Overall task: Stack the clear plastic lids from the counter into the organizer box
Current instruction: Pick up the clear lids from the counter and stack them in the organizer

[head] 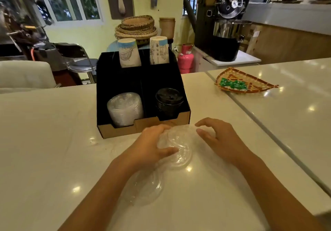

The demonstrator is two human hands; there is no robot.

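1. Left hand (152,146) sits on a clear lid (176,147) in the lower middle of the frame, thumb pressed on its top and fingers curled round the far rim, so it's closed on that lid. Can't honestly tell if it's one lid or a couple nested, the plastic is too see-through.

2. Right hand (217,136) is half open, fingers bent like a claw, fingertips just at the right edge of the same lid. Looks more like steadying than gripping.

3. A second loose lid (145,188) lies flat on the white counter (44,141) below the left wrist, partly under the forearm.

4. I'd say the step is squaring the lid up before lifting. Best bet: pinch by the rim, keep it level, don't squash the dome.

5. Organizer box (143,94) is just above the hands, its cardboard front lip nearly touching the lid. The clear stack (125,108) is in the front-left slot, black lids (169,101) in the front-right, so aim left.

6. Paper cups (129,52) stand at the back, well clear.

7. Room-wise: lots of bare counter left and right; the woven tray (245,83) at upper right is well apart. The front lip's cutout is the only thing to clear.
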